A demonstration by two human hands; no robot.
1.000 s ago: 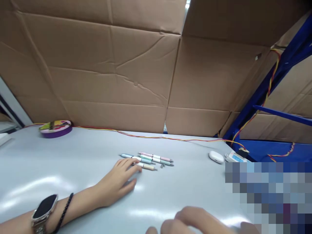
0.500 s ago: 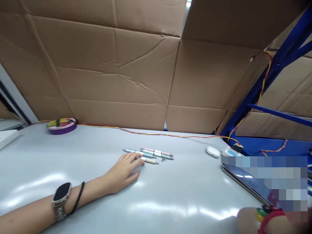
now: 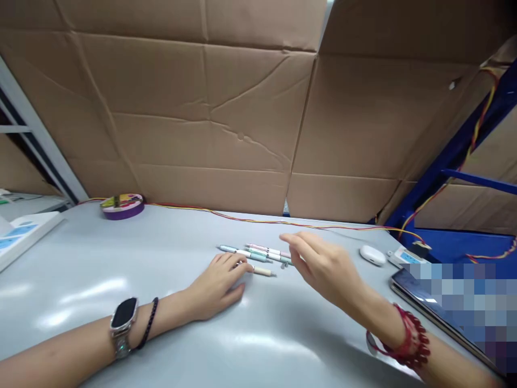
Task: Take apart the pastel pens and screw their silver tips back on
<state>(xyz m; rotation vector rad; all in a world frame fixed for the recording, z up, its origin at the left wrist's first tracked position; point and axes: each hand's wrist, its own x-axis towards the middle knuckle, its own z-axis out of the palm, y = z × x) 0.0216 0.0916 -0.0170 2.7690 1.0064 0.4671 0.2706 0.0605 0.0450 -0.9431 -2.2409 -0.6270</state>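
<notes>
Several pastel pens (image 3: 252, 253) lie side by side in the middle of a grey table (image 3: 161, 248), with a small loose grey part beside their right ends. My left hand (image 3: 218, 285) rests flat on the table, fingertips touching the nearest beige pen; a watch and a black band sit on that wrist. Just above the pens' right ends hovers my right hand (image 3: 323, 264), fingers apart, empty, with red bead bracelets on the wrist.
A purple round tin (image 3: 122, 205) stands at the back left. A red-yellow cable (image 3: 262, 221) runs along the cardboard wall. A white earbud case (image 3: 372, 255), a small white device and a phone (image 3: 428, 304) lie at the right. White paperwork sits at the left edge.
My right hand has come up from the bottom right edge and reached over to the pens' right ends. My left hand has stayed on the pens. The view shifted slightly left.
</notes>
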